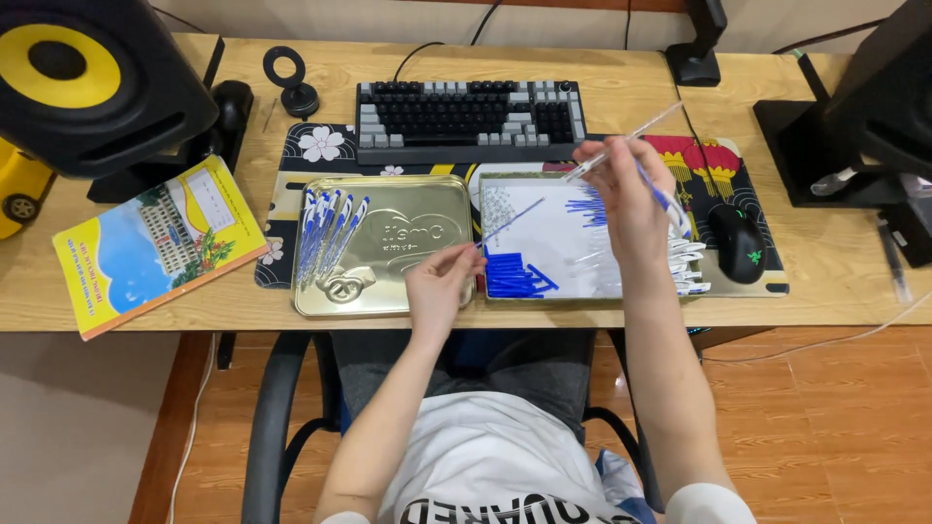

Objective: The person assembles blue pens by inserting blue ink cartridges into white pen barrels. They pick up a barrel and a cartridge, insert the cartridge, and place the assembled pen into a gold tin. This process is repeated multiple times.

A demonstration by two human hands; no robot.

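Yellow is showing first at my far left: the cone of a black speaker (pixel 73 78), and below it a yellow booklet (pixel 155 243) lying on the wooden desk (pixel 680 92). Next I am looking at a gold tin lid (pixel 388 247) holding a row of finished blue-and-white pens (pixel 328 233) along its left side.

I am pinching my left hand (pixel 442 281) shut at the fingertips on the low end of a thin blue ink refill (pixel 512 221), which is slanting up and to the right over the white tray (pixel 553 243). It is looking very light and whippy, likely to bend if I am squeezing it mid-length, so I am judging that the end near my fingers is the place to hold it, with the tip kept straight.

Loose blue caps (pixel 515 277) are lying in the tray's near corner, with more blue parts (pixel 587 209) further back.

I am closing my right hand (pixel 631 189) around a clear pen barrel (pixel 621 146), which is angling up and to the right above the tray's far edge, near the keyboard (pixel 471 116). It is looking stiff, smooth and a little slippery, so gripping it near the open lower end seems best. White pen parts (pixel 689 262) are piling just right of my wrist, and a black mouse (pixel 738 243) is sitting beyond them on the patterned mat (pixel 704 155).
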